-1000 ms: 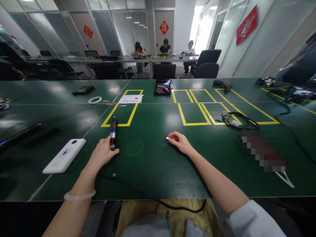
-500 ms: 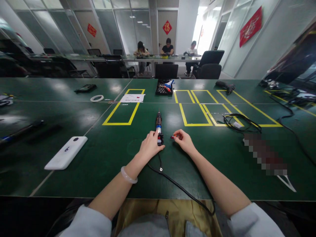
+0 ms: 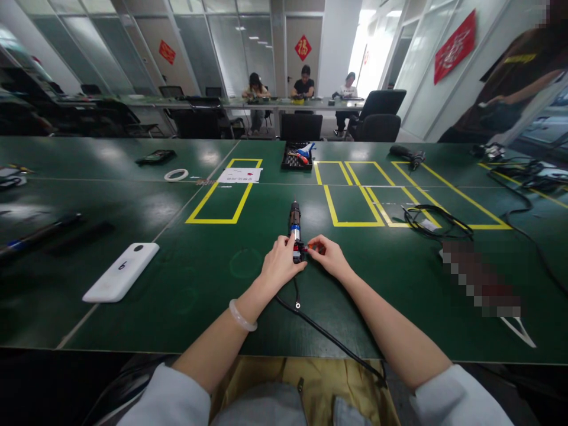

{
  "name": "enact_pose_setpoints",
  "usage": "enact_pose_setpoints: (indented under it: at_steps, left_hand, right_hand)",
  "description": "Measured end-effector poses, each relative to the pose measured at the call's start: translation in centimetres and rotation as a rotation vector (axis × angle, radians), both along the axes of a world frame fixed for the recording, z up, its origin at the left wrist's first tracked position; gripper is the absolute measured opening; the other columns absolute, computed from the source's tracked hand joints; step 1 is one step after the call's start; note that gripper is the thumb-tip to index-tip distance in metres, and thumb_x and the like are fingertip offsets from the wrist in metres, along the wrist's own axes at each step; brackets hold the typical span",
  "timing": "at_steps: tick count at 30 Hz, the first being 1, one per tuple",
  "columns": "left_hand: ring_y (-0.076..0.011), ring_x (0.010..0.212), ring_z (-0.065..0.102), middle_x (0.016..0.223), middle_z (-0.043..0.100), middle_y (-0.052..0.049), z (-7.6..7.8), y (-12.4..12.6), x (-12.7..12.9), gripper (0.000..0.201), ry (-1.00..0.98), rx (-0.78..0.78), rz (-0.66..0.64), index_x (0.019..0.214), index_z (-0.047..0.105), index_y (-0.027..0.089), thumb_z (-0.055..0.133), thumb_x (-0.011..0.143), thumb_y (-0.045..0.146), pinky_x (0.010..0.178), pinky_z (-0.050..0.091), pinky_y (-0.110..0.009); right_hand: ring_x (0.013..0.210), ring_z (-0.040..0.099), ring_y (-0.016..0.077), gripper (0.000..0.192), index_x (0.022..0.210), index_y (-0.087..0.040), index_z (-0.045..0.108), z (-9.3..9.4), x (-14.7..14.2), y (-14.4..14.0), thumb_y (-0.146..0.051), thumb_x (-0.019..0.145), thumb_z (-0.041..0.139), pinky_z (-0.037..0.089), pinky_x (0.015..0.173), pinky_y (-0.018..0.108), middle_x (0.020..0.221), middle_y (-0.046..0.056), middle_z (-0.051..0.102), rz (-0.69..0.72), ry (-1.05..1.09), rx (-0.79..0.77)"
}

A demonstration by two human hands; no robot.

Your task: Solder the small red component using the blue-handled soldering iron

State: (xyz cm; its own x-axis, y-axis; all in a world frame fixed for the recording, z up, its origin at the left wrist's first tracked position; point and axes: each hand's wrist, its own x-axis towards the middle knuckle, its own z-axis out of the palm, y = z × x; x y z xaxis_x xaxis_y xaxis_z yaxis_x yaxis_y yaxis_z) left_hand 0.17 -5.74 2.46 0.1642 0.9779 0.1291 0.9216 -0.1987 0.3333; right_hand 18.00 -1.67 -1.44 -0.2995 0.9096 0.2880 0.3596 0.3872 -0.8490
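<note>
two hands meet at the near end of a corded soldering iron (image 3: 294, 228), which lies flat on the green table (image 3: 199, 278) just in front of the person, tip pointing away toward the yellow tape boxes (image 3: 222, 204). the left hand (image 3: 280, 264) curls over the iron's rear end, fingers closed on the handle. the right hand (image 3: 329, 255) pinches a small red part (image 3: 313, 247) between thumb and forefinger, held against the iron's rear end.

risk, as a judgement: the red part is small and held only by fingertips; a slip would likely send it skittering across the smooth table. the black cord (image 3: 328, 338) trails off the near edge toward the lap, so a snag there could tug the iron out of the left hand. if the tip is hot (the pictures do not show this), a roll toward the fingers could burn.

legible writing: a white flat device (image 3: 122, 271) to the left bears a dark mark like a "6". the white sheet (image 3: 240, 174) carries print too small to read. the red wall hangings (image 3: 302, 47) bear a single chinese character.
</note>
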Motion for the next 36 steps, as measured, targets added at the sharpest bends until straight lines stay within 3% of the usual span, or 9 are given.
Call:
enact_pose_setpoints:
  at_steps: [7,15,23,29,36]
  left_hand:
    - [-0.0277,0.104,0.053,0.119,0.048,-0.012,0.0,-0.2,0.2,0.08,0.022,0.012,0.0,0.14,0.035,0.024,0.068,0.071,0.05,0.073,0.046,-0.031]
    - [-0.0285,0.099,0.052,0.11,0.05,-0.014,1.0,0.4,1.2,0.068,0.173,0.051,0.062,0.137,0.039,0.021,0.047,0.083,0.06,0.08,0.042,-0.037]
    - [-0.0284,0.1,0.051,0.109,0.052,-0.013,1.5,1.1,0.7,0.069,0.273,0.046,0.097,0.141,0.036,0.022,0.047,0.084,0.059,0.08,0.04,-0.036]
    - [-0.0272,0.096,0.052,0.107,0.053,-0.012,2.0,0.0,-2.7,0.07,0.336,0.042,0.084,0.143,0.036,0.025,0.048,0.083,0.058,0.079,0.039,-0.035]
    - [-0.0297,0.096,0.053,0.111,0.053,-0.014,2.1,-1.7,-11.3,0.07,0.423,0.003,0.192,0.146,0.034,0.024,0.036,0.086,0.06,0.078,0.041,-0.037]
  right_hand:
    - [0.064,0.053,0.0135,0.015,0.089,-0.019,0.069,0.4,-0.3,-0.3,-0.03,0.081,0.063,0.044,0.063,0.028,0.08,0.003,0.058,0.007,-0.096,0.108]
    - [0.064,0.058,0.0139,0.025,0.102,-0.016,0.068,1.0,-0.3,-0.9,-0.024,0.083,0.054,0.046,0.065,0.027,0.078,0.003,0.068,-0.023,-0.034,0.038]
    - [0.069,0.063,0.0141,0.026,0.104,-0.017,0.065,0.2,0.0,-0.6,-0.027,0.086,0.05,0.049,0.068,0.026,0.086,0.003,0.071,0.042,0.062,-0.025]
    - [0.073,0.064,0.0152,0.023,0.101,-0.017,0.066,0.2,0.0,-0.5,-0.025,0.085,0.052,0.05,0.07,0.027,0.084,0.004,0.071,0.059,0.089,-0.084]
    - [0.069,0.063,0.014,0.023,0.096,-0.016,0.068,0.4,0.0,-0.6,-0.026,0.086,0.05,0.049,0.069,0.027,0.081,0.004,0.07,0.059,0.064,-0.102]
